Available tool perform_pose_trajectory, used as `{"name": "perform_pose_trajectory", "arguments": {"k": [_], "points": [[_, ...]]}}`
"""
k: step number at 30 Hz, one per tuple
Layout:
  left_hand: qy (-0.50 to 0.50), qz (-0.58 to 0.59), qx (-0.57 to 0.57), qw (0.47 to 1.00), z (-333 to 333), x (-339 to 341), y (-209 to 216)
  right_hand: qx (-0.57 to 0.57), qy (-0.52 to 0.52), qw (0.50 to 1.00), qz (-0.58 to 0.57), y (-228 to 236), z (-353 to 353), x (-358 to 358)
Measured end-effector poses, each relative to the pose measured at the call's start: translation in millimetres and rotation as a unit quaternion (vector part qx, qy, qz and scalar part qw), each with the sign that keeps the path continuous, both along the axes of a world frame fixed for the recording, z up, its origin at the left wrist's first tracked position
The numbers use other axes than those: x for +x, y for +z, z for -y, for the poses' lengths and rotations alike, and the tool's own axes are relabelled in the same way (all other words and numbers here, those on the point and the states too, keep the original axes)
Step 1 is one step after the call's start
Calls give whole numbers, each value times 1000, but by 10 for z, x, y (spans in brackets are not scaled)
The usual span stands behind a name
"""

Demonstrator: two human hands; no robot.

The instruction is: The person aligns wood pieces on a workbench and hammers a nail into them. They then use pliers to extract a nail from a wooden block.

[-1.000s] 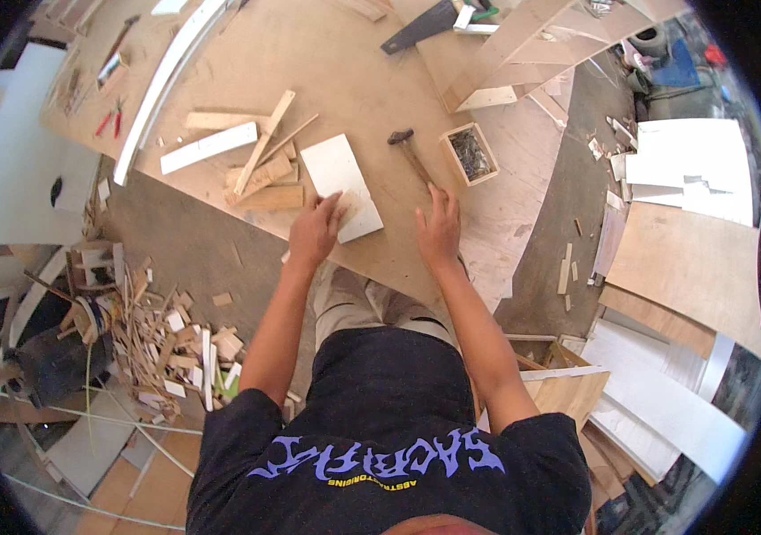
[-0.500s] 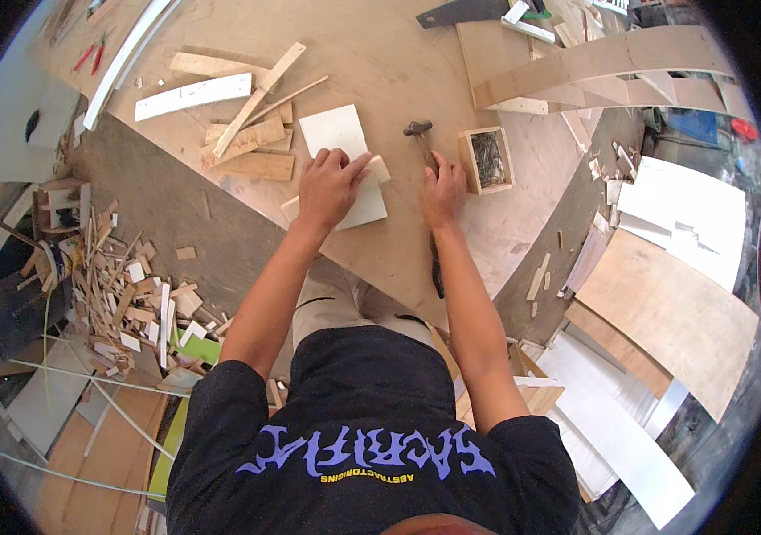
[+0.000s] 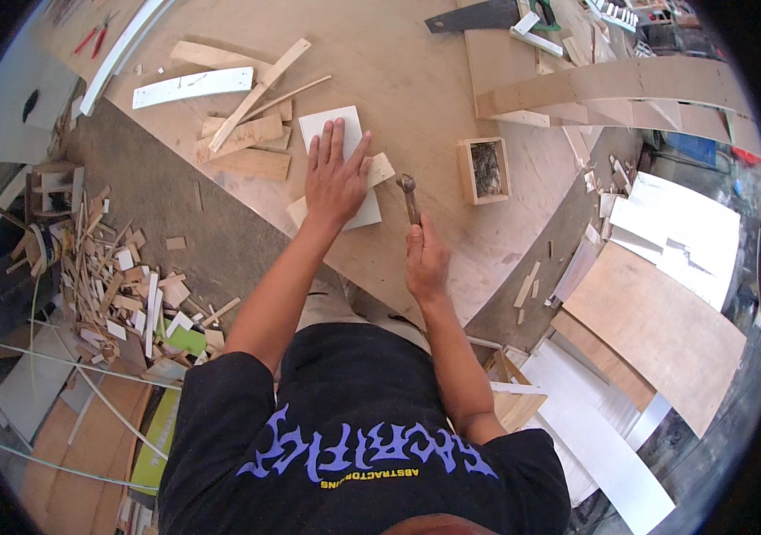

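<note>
My left fingers point(image 3: 338, 140) lie spread flat on the white board point(image 3: 365, 211), the wooden strip point(image 3: 381, 170) crossing it; right of the board, my right hand point(image 3: 428, 259) grips the hammer point(image 3: 412, 207). Light, uneven pressure could let the strip skew.

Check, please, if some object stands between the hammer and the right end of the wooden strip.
Nothing visible stands between the hammer, held in the right hand, and that end of the wooden strip. The left hand covers the strip farther left, over the white board.
</note>
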State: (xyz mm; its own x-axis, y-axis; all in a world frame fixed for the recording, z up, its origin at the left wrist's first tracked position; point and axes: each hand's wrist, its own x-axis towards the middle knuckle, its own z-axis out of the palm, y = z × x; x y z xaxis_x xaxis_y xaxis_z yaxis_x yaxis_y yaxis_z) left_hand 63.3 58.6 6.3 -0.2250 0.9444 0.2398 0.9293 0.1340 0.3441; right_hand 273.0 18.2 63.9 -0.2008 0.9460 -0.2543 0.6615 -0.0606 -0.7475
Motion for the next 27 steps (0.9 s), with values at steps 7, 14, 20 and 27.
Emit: {"name": "perform_pose_trajectory", "arguments": {"k": [7, 14, 20, 27], "points": [[-2, 4, -28, 1000, -35, 7, -38, 19, 26, 999, -19, 91, -79, -214], [-2, 18, -41, 999, -30, -1, -22, 101, 36, 994, -14, -297, -25, -203], [0, 25, -53, 998, -41, 2, -29, 212, 46, 976, -4, -477, -9, -196], [-2, 12, -51, 999, -36, -1, -54, 266, 54, 962, 15, -382, 48, -180]]}}
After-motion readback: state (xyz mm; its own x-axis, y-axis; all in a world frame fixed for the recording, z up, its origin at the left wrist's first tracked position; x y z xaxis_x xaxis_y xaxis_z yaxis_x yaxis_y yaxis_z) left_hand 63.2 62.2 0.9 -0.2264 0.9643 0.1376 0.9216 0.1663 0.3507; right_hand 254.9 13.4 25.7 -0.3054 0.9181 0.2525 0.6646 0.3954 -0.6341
